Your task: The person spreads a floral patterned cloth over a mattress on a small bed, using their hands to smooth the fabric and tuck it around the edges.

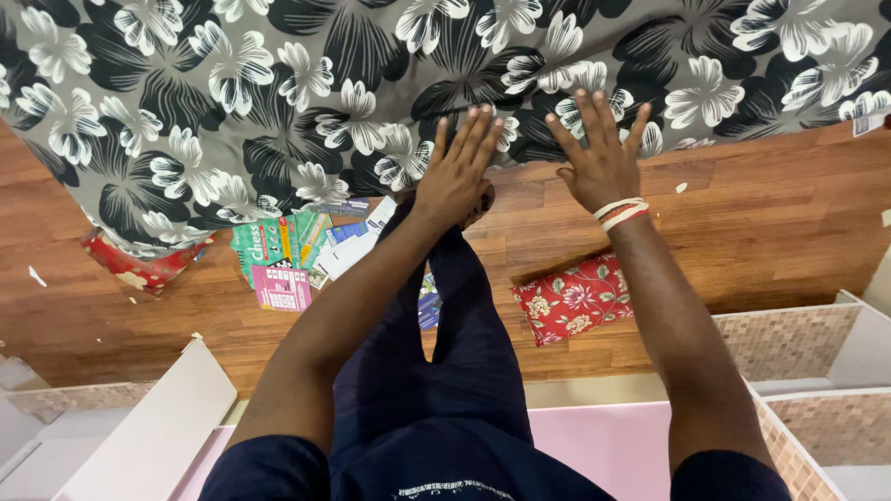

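A large grey sheet (306, 83) printed with black and white flowers covers a mattress across the top of the head view. Both my arms stretch out toward its near edge. My left hand (457, 172) lies flat with fingers together on the sheet's edge. My right hand (601, 153), with a red and white thread band at the wrist, has its fingers spread and pressing on the same edge. Neither hand grips anything. My dark trousered legs stand on the wooden floor (761, 213) below.
A red floral pillow (574, 299) lies on the floor by my right leg. Several booklets and papers (288, 255) are scattered at the left, near a red wrapped bundle (139, 264). White and tiled shelf units (817, 362) flank me.
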